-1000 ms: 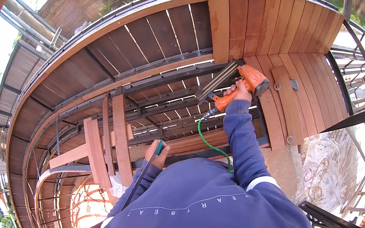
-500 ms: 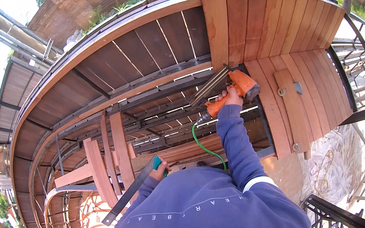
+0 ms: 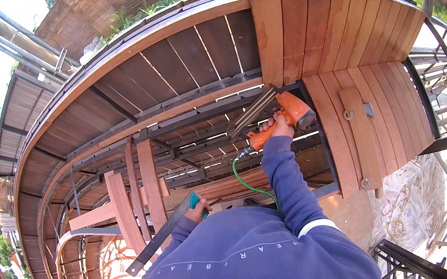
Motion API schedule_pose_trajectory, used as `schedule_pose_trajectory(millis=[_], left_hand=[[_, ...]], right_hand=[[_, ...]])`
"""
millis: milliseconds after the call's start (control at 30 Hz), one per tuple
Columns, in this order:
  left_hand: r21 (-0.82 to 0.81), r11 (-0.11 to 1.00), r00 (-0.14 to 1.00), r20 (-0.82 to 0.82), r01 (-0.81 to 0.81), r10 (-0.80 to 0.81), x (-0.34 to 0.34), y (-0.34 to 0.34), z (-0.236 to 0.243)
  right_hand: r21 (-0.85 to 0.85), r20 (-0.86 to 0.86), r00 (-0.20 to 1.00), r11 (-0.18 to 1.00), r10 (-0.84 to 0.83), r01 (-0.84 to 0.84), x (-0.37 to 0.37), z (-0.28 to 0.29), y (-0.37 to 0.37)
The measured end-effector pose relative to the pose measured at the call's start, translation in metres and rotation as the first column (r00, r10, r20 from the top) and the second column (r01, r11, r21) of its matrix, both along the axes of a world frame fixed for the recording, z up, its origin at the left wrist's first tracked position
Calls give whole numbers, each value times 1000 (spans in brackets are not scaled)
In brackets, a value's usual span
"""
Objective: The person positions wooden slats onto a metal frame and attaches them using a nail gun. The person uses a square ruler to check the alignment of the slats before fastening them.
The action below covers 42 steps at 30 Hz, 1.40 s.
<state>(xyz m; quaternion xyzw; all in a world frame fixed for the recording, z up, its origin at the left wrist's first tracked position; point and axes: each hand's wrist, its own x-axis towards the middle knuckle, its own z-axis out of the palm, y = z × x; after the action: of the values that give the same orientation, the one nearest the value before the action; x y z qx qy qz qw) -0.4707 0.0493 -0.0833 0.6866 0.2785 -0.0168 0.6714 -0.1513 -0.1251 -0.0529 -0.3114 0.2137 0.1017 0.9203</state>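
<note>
My right hand (image 3: 281, 127) is wrapped around the grip of an orange nail gun (image 3: 297, 110). The gun's nose is at the lower end of the last upright wooden slat (image 3: 266, 40); I cannot tell whether it touches. From the grip's base a green air hose (image 3: 251, 187) loops down toward my body. My left hand (image 3: 197, 210) is closed on the teal handle of a handsaw, whose dark blade (image 3: 159, 240) slants down and to the left beside my torso.
A curved bench has finished seat slats (image 3: 339, 127) at right and an open dark metal frame (image 3: 200, 142) at left. On the seat lie a loose board (image 3: 356, 136) and a grey blade-like piece (image 3: 369, 109). Cut planks (image 3: 125, 211) rest across the frame at lower left.
The bench has shifted slightly to the right in the picture. My right hand and the nail gun sit slightly lower against the slats. Both hands keep their grips.
</note>
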Motion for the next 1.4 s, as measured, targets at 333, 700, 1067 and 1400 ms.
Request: schedule_pose_trajectory(millis=[333, 700, 1067, 1400], left_hand=[[-129, 990, 996, -81, -57, 46, 4, -6, 8], [-223, 966, 991, -45, -129, 122, 8, 0, 12], [-117, 991, 997, -60, -64, 58, 14, 0, 19], [46, 992, 993, -27, 116, -115, 5, 14, -6]], right_hand=[[37, -43, 999, 999, -8, 10, -3, 3, 3], [29, -78, 996, 999, -34, 37, 12, 17, -25], [42, -40, 998, 998, -50, 51, 20, 5, -31], [7, -21, 994, 994, -104, 105, 28, -9, -30]])
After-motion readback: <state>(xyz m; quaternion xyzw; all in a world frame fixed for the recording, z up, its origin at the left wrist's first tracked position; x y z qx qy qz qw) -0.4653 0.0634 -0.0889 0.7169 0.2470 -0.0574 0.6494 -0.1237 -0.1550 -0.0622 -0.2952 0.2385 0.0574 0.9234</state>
